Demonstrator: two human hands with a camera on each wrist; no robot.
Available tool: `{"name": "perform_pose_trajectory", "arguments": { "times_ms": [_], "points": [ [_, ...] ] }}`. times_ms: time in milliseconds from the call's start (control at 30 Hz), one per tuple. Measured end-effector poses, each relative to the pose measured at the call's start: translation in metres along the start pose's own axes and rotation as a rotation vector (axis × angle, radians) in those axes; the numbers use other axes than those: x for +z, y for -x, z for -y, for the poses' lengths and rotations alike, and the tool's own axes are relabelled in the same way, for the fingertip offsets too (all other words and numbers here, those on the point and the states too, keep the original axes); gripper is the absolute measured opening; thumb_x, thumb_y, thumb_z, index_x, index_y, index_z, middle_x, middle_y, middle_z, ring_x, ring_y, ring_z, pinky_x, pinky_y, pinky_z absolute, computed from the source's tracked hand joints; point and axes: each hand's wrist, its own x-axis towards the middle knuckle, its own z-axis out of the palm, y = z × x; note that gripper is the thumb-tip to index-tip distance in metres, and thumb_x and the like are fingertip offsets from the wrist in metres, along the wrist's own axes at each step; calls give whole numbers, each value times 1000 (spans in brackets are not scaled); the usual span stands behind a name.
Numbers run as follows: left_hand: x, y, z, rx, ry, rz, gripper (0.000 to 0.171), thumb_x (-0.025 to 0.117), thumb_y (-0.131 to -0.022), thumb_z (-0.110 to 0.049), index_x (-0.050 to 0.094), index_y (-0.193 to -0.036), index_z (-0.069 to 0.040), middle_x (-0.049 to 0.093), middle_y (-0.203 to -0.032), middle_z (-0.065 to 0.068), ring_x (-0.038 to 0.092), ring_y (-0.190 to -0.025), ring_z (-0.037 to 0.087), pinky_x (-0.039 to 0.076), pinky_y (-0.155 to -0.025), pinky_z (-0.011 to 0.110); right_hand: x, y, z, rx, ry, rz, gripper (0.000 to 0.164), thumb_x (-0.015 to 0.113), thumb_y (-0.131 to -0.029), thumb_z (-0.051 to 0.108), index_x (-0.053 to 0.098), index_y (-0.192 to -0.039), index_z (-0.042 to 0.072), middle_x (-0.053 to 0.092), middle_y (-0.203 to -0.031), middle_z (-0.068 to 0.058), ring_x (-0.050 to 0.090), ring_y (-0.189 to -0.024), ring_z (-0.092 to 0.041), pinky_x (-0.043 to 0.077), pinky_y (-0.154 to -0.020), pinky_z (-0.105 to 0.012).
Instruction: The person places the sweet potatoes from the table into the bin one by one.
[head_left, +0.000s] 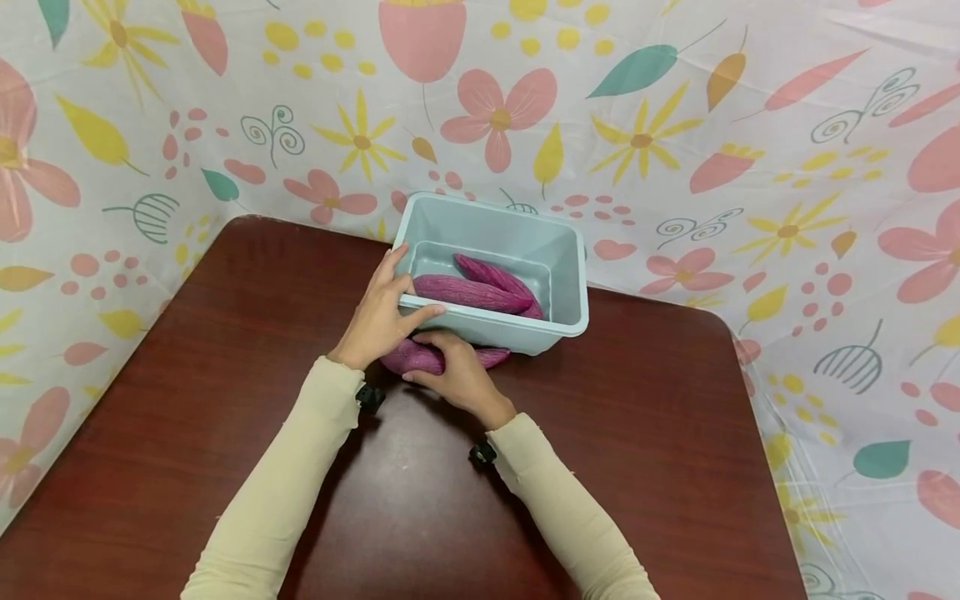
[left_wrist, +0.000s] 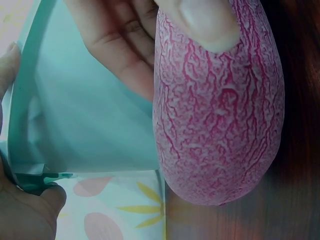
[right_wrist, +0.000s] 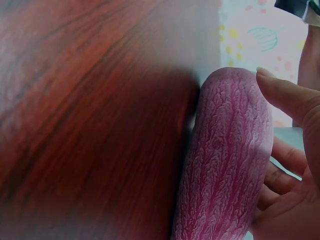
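My left hand [head_left: 377, 321] grips the left front corner of a light blue plastic bin [head_left: 566, 325], thumb over the front rim and fingers along the left side. Just in front of the bin, my right hand [head_left: 461, 375] holds a wrinkled purple sweet potato [head_left: 411, 358] from above; its narrow end shows past the hand. In the right wrist view the thumb lies along the upper side of this sweet potato [right_wrist: 225, 155], with fingers curled beneath. Inside the bin lie two more purple sweet potatoes, one in front [head_left: 468, 293] overlapping one behind [head_left: 487, 271].
The bin stands at the back of a dark brown wooden table [head_left: 637, 433]. Close behind it hangs a white curtain [head_left: 420, 125] printed with flowers and leaves, which also runs along both sides. Each wrist wears a small black camera [head_left: 370, 398].
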Motion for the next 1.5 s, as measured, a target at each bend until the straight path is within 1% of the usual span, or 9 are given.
{"name": "perform_pose_trajectory", "arguments": {
  "times_ms": [200, 400, 567, 833, 1000, 1133, 1300, 1500],
  "points": [
    [0, 0, 0, -12, -2, 10, 46, 74, -90, -44, 50, -81, -6, 17, -170, 10, 5, -160, 34, 30, -120, 58, 2, -2, -2, 13, 40, 23, 48, 78, -90, 28, 63, -130, 5, 68, -130, -10, 62, -125, -25, 49, -107, -41],
    [-1, 0, -1, -7, 1, 4, 45, 74, -90, -44, 49, -81, -7, 16, -170, 7, 5, -160, 34, 28, -121, 58, 2, -4, -2, 2, 60, 39, 52, 78, -89, 29, 61, -132, 5, 67, -131, -10, 62, -126, -25, 49, -108, -41],
    [0, 0, -1, -3, 2, 6, 45, 74, -90, -43, 49, -80, -7, 17, -170, 8, 6, -160, 34, 28, -121, 58, 2, -3, -1, 11, 52, 45, 52, 79, -89, 28, 62, -132, 5, 67, -132, -9, 61, -127, -24, 48, -108, -41],
    [0, 0, -2, -4, 6, 8, 45, 74, -90, -43, 49, -81, -6, 17, -170, 8, 6, -160, 33, 28, -121, 58, -1, 1, 4, 2, 63, 25, 51, 79, -89, 27, 63, -132, 5, 67, -132, -11, 62, -127, -25, 49, -107, -41],
    [-1, 1, -2, -1, 9, 5, 45, 75, -90, -42, 50, -80, -5, 18, -169, 11, 6, -159, 35, 28, -120, 59, -6, 5, 9, -23, 45, 2, 51, 79, -89, 26, 64, -132, 5, 67, -132, -11, 62, -126, -25, 49, -107, -41],
    [-1, 1, -1, -1, 7, 2, 45, 75, -90, -43, 50, -81, -6, 18, -170, 10, 7, -159, 35, 29, -120, 59, -10, 10, 12, -35, 39, -16, 50, 80, -88, 25, 64, -131, 5, 68, -131, -11, 63, -125, -24, 50, -107, -41],
    [-1, 0, -1, -1, 0, -3, 45, 75, -90, -42, 50, -81, -6, 18, -169, 9, 8, -159, 34, 30, -119, 58, -13, 15, 16, -28, 39, -31, 49, 80, -88, 26, 65, -130, 5, 68, -129, -11, 63, -124, -25, 51, -105, -42],
    [-1, 1, -2, -2, -1, 2, 45, 75, -90, -43, 50, -81, -6, 19, -169, 11, 8, -159, 35, 30, -119, 59, -15, 22, 18, -4, 45, -16, 48, 80, -88, 27, 66, -129, 6, 69, -127, -10, 64, -122, -24, 51, -104, -40]
  ]
}}
